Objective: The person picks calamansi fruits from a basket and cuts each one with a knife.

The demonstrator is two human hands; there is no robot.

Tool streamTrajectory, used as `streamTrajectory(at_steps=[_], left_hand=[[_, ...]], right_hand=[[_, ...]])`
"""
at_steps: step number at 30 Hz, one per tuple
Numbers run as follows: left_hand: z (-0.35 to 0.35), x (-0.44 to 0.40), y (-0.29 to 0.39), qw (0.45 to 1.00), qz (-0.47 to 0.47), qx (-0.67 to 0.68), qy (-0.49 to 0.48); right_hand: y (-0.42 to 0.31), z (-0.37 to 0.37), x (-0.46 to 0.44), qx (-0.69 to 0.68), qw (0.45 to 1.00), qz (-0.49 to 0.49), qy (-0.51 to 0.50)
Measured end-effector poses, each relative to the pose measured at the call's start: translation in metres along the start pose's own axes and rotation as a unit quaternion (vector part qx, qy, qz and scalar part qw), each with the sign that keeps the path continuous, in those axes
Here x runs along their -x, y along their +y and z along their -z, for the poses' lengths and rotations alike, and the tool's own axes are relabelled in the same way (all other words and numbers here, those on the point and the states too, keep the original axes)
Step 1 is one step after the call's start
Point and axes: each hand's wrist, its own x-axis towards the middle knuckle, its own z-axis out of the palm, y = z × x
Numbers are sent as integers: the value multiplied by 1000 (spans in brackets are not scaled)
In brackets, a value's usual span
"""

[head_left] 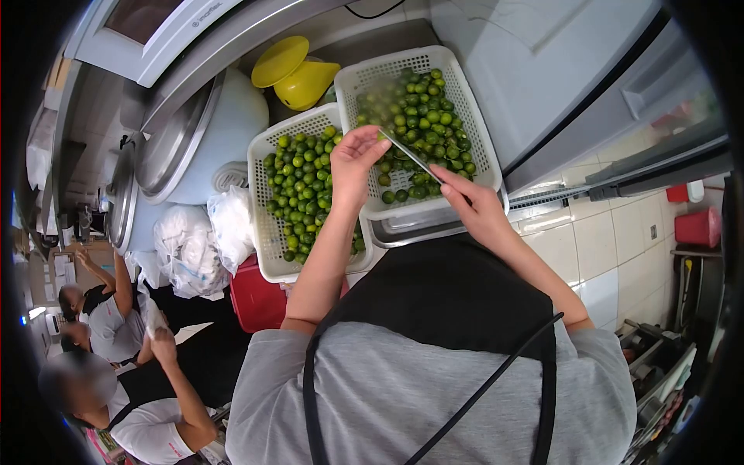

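My right hand (474, 203) is closed round the lower end of a slim knife (412, 157), whose blade slants up and left. At the far end of the blade my left hand (358, 159) has its fingers pinched together; whatever is between them is too small or hidden to name. Both hands are above a white perforated basket (484, 143) of small green limes (425, 112), some of them dark. To the left, partly behind my left forearm, a second white basket (260, 209) holds more limes (302, 174).
A yellow container (302, 84) stands behind the baskets. Large lidded pots (232, 108) and white plastic bags (190, 240) are at the left, with a red bin (256, 294) below. Several co-workers (147, 403) stand at lower left. A grey door (620, 101) is at right.
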Motion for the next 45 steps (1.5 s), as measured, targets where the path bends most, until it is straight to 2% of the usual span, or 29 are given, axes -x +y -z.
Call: streamTrajectory(at_steps=[2, 4, 10, 15, 17, 18, 20, 22, 23, 24, 25, 26, 28, 30, 32, 33, 34, 35, 36, 40, 42, 44, 45], left_hand=[[2, -1, 1, 1000, -2, -9, 1], [-1, 0, 0, 1000, -3, -16, -1], [-12, 12, -8, 998, 33, -16, -56], [1, 6, -4, 974, 136, 172, -50], [13, -4, -4, 974, 135, 177, -46], [19, -9, -3, 973, 135, 181, -46], [26, -18, -4, 972, 154, 168, -55], [29, -23, -12, 970, 187, -66, -138], [27, -22, -17, 924, 180, -265, -208], [21, -22, -25, 849, 151, -433, -264], [15, -21, -38, 741, 116, -584, -310], [12, -19, -57, 741, 114, -584, -310], [8, -14, -85, 583, 80, -738, -332], [11, -19, -76, 592, 90, -725, -340], [13, -16, -39, 793, 69, -550, -252], [14, -15, -24, 857, 78, -451, -236], [15, -11, -16, 856, 76, -452, -239], [16, -6, -11, 940, 104, -267, -186], [16, -2, -6, 981, 127, -70, -125], [9, 8, 2, 987, 126, 35, -89], [7, 8, 0, 992, 83, 65, -62], [4, 8, 2, 993, 78, 83, -41], [4, 9, 2, 992, 76, 100, -24]], right_hand=[[-1, -1, 2, 0, 999, -23, -26], [0, -2, 1, 15, 1000, 3, 1], [1, -8, -18, 29, 1000, -10, 7], [11, -6, -11, 20, 1000, 0, 3], [16, 2, -4, 23, 1000, 7, 3], [15, 9, 0, 46, 999, -26, -11], [18, 17, 5, 69, 996, -57, -25], [22, 23, 6, 71, 996, -49, 14], [21, 25, 5, 78, 996, -42, 19], [18, 26, 3, 78, 996, -42, 19], [13, 26, 1, 82, 996, -40, 17], [10, 26, -1, 86, 996, -37, 16], [4, 24, -3, 79, 996, -44, 9], [2, 24, -4, 72, 996, -51, 4], [0, 23, -1, 55, 998, -24, 32], [0, 23, 0, 54, 998, -25, 36], [1, 22, 0, 38, 998, -31, 35], [2, 21, 1, 21, 999, -38, 33], [3, 19, 2, 21, 998, -38, 34], [7, 4, 1, -12, 1000, -11, 21], [7, 1, 1, -15, 1000, 7, 10], [3, 0, 0, -11, 998, -51, -37], [4, -1, 0, -11, 998, -50, -39]])
